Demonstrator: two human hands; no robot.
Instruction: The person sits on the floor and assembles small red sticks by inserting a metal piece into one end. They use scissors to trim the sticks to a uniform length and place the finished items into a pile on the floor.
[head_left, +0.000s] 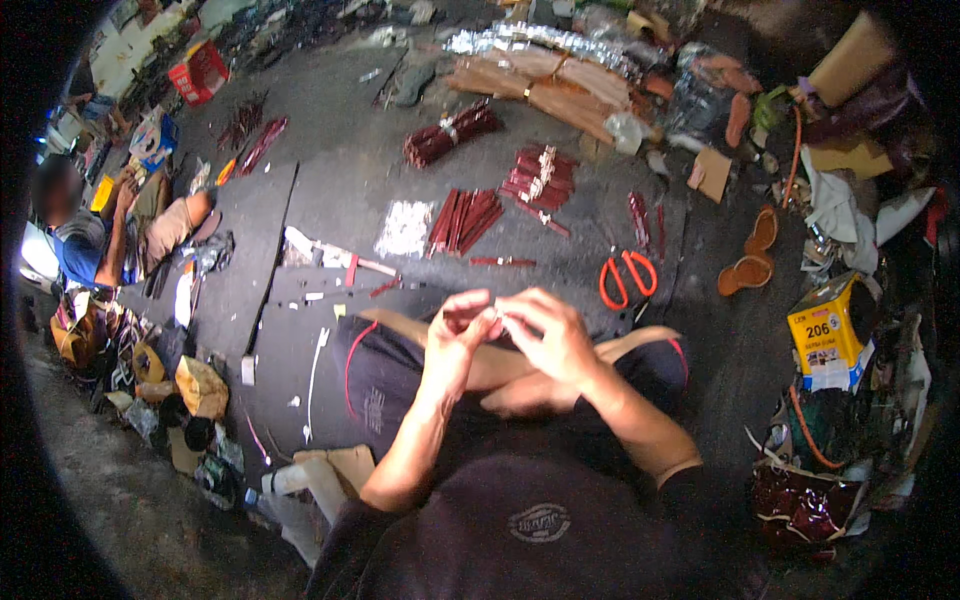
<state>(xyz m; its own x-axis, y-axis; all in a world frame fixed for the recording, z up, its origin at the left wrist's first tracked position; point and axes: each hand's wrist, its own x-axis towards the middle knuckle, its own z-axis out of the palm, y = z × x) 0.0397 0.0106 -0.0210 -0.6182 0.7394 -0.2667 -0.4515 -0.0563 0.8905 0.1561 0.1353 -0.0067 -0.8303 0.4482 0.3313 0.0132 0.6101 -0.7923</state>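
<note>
My left hand (458,338) and my right hand (552,340) meet over my crossed legs, fingertips pinched together. Something small and pale shows between them, too small and blurred to name. Just ahead on the dark floor lie a fanned pile of dark red strips (468,220) and a single strip (503,262). Orange-handled scissors (628,280) rest to the right of my hands. Left of the pile is a shiny clear packet (405,228). Beyond it are a tied dark red bundle (452,135) and a stack of red strips with a pale band (540,177).
A large sheaf of brown strips (550,90) lies at the far side. To the right are tan sole-shaped pieces (750,262) and a yellow box (830,330) amid clutter. Another person (90,235) sits at the left. Scraps (203,388) are heaped at the lower left.
</note>
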